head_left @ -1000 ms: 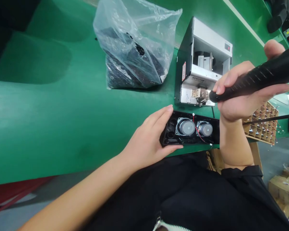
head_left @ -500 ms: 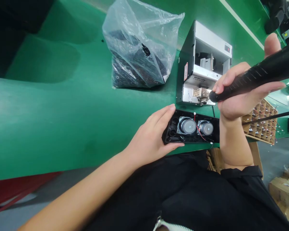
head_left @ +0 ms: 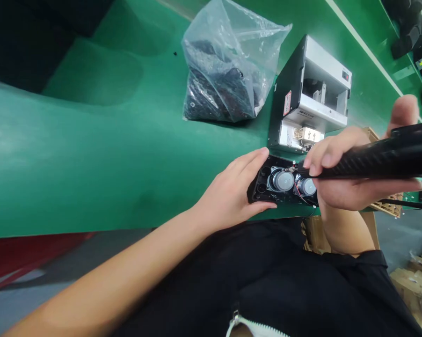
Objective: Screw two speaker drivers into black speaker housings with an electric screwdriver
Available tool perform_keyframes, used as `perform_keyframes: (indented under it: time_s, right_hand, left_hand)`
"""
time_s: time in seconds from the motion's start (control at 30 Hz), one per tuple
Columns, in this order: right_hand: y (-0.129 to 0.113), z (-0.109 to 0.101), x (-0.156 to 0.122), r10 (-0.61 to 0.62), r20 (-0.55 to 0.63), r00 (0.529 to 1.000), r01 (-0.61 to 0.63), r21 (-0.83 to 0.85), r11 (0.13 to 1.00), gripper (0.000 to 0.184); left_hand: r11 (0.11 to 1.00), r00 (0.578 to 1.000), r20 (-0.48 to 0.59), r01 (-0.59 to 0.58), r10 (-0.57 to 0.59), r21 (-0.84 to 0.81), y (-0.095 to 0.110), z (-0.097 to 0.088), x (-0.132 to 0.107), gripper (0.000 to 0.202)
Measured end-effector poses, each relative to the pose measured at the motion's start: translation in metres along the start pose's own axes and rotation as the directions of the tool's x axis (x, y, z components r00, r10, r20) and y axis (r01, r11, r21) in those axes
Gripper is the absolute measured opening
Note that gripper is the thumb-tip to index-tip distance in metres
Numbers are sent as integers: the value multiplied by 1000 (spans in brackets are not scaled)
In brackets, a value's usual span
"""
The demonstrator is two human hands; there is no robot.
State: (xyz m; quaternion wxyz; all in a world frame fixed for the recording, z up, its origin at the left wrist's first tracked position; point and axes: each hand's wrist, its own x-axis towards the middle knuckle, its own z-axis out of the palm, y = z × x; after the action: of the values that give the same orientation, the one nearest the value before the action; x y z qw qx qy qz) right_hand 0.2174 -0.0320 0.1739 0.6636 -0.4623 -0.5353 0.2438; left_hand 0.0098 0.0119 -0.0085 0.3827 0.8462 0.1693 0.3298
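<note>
At speaker housing's (head_left: 259,191) left end, my left hand (head_left: 232,201) clasping it, over its right end, my right hand (head_left: 351,185) wrapped around screwdriver (head_left: 379,157)

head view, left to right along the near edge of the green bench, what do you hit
left hand → black speaker housing it grips → right hand wrapped round a black screwdriver; further back, plastic bag → grey machine
</note>
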Motion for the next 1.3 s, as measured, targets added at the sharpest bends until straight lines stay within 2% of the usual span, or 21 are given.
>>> perform_keyframes:
  time_s: [0.13,0.23,0.3,0.47,0.57,0.67,0.73,0.87,0.93,1.0,1.13,1.23,1.3]
  right_hand:
    - [30,10,-10,-40,24,999,40,-27,999,61]
    - [49,12,-15,-144,-31,989,143,-14,990,67]
    - [62,10,-17,-166,-39,985,164,-47,985,74]
    - [98,3,-20,-222,-97,970,203,-173,964,106]
    - [115,1,-19,-236,-95,967,220,-159,963,108]
    - [128,-1,-21,-263,-78,962,233,-269,935,129]
    - [134,-4,-23,-231,-75,970,199,-304,932,137]
    - [138,-8,-25,-57,-89,994,33,-253,967,125]
    - [134,-5,-22,-31,-108,994,1,-274,962,122]
    - [127,1,-18,-103,-126,987,72,-227,971,119]
    - [120,11,-11,-261,-134,956,265,8,964,108]
    - [125,9,-11,-255,-83,963,262,100,960,111]
    - [131,3,-14,-224,-45,974,227,82,970,110]
  left_hand:
    - [999,1000,-8,-4,3,-39,0,1,1,128]
    - [998,1000,-6,-6,6,-55,1,1,1,129]
    - [999,1000,1,-7,7,-54,1,0,1,127]
    - [999,1000,-14,-14,13,-53,2,0,2,120]
    - [999,999,-36,-15,13,-49,4,0,2,118]
    - [999,999,-32,1,-2,-40,5,0,2,119]
    - [999,1000,-18,16,-16,-30,5,1,2,120]
    - [999,999,-31,14,-15,-37,5,1,1,121]
    - [999,999,-46,0,-2,-46,4,1,1,121]
    - [999,999,-49,-7,5,-48,4,1,1,122]
    - [999,999,-48,-6,3,-45,4,1,2,122]
    - [999,998,-56,-12,10,-38,4,1,2,120]
    - [999,998,-56,-18,15,-39,4,1,2,120]
